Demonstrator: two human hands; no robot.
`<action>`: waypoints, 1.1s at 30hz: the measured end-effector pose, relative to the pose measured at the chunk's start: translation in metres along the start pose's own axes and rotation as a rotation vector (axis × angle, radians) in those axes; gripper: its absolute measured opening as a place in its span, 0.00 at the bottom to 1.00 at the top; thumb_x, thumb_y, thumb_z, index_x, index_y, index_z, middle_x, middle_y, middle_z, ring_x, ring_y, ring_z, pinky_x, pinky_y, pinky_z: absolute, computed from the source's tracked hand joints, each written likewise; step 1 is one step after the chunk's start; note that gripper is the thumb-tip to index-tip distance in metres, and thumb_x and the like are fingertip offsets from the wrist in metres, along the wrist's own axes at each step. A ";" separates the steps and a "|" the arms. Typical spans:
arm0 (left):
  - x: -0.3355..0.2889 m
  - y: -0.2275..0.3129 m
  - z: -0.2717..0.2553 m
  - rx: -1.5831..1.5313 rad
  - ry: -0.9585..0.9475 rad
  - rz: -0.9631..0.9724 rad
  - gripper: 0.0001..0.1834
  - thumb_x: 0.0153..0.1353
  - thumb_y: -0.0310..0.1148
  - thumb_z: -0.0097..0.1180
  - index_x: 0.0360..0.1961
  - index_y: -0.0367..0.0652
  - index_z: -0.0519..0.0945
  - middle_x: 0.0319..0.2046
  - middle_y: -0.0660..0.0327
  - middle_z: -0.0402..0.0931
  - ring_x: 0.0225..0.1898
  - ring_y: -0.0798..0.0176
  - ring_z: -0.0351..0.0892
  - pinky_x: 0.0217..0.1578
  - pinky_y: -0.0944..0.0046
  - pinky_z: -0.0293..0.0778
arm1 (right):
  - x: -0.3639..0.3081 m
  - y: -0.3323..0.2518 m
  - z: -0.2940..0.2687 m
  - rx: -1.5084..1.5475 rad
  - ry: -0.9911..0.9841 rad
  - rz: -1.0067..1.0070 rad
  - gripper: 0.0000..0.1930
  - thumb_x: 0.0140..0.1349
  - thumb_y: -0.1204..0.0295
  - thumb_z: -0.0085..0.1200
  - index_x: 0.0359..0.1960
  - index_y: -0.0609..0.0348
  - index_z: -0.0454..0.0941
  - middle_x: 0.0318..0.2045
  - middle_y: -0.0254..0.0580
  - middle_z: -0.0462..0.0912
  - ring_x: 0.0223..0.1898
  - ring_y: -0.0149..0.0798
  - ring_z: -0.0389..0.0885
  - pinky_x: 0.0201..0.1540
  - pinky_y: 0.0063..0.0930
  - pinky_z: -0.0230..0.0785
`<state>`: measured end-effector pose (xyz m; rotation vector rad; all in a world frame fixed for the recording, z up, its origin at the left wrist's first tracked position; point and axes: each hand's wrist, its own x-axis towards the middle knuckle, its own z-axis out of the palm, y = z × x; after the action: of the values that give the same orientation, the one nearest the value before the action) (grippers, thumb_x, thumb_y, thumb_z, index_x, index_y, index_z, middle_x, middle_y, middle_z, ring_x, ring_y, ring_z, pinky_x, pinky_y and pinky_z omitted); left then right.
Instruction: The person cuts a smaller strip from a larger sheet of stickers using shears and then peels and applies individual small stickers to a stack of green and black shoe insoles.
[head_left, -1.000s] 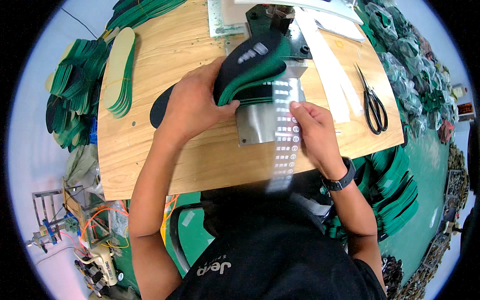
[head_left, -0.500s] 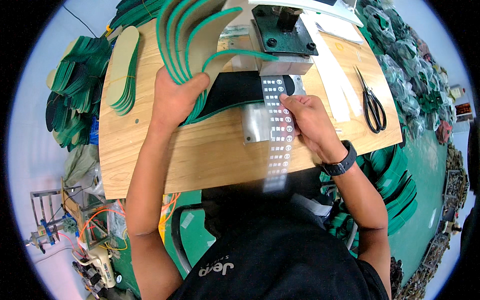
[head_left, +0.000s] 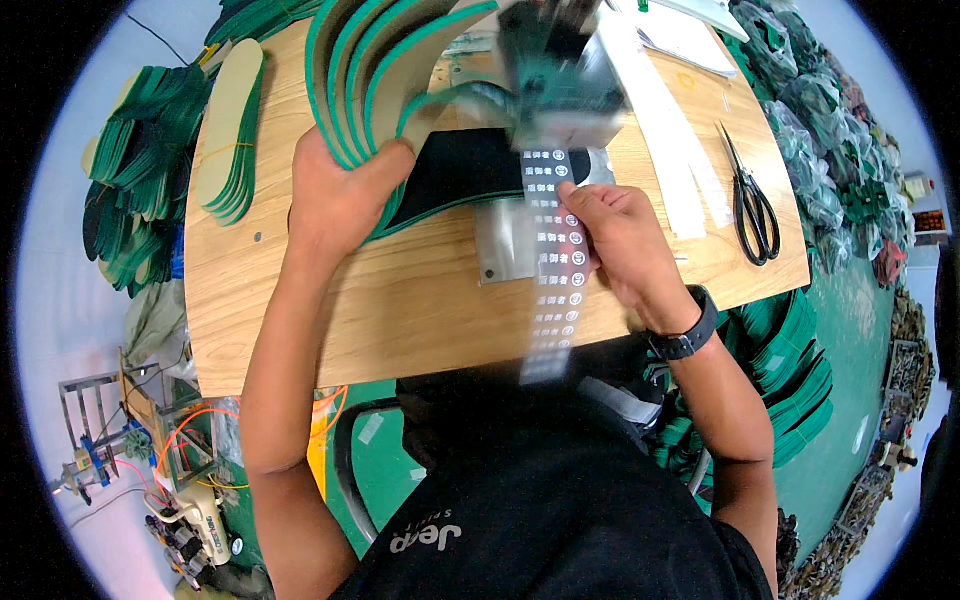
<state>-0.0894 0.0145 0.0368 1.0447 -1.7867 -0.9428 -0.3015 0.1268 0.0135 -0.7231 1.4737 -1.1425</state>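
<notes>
My left hand is closed around one end of a fanned stack of shoe insoles, beige with green edges, their free ends curling upward. Below them a black-faced insole lies flat, its far end under the press head, a dark plate with a metal block, smeared by motion. My right hand pinches a clear strip of white printed transfer labels between thumb and fingers. The strip crosses the black insole and hangs toward me over the table's front edge. Under it, a metal base plate is partly hidden.
Black-handled scissors lie on the right of the wooden table, near white paper strips. A banded insole bundle rests at the left. More insoles are piled beyond the left edge; bagged goods line the right.
The press head, sharp before, is now blurred by movement. Both hands keep their grips on the insoles and label strip; the view has shifted slightly.
</notes>
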 end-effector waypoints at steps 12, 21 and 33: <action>-0.002 0.003 0.023 0.540 -0.230 0.267 0.32 0.42 0.34 0.65 0.52 0.42 0.72 0.37 0.47 0.77 0.41 0.44 0.76 0.42 0.52 0.73 | -0.007 0.004 -0.002 0.064 -0.056 -0.076 0.17 0.67 0.65 0.46 0.25 0.64 0.76 0.16 0.37 0.76 0.14 0.26 0.73 0.15 0.18 0.64; 0.003 0.003 0.006 0.244 -0.135 0.057 0.14 0.45 0.30 0.62 0.34 0.37 0.78 0.23 0.53 0.78 0.24 0.56 0.75 0.31 0.62 0.73 | -0.014 0.003 -0.008 0.195 0.068 -0.073 0.15 0.66 0.67 0.47 0.24 0.65 0.76 0.18 0.38 0.77 0.15 0.27 0.73 0.16 0.18 0.65; 0.005 0.002 -0.007 -0.008 0.031 0.037 0.07 0.44 0.27 0.56 0.25 0.35 0.77 0.20 0.62 0.75 0.23 0.70 0.72 0.28 0.66 0.70 | 0.000 -0.007 0.001 -0.161 -0.010 0.032 0.16 0.66 0.65 0.48 0.24 0.64 0.76 0.14 0.35 0.76 0.12 0.24 0.72 0.12 0.15 0.62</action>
<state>-0.0854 0.0095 0.0424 1.0133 -1.7696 -0.9060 -0.3014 0.1243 0.0197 -0.8111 1.5761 -1.0027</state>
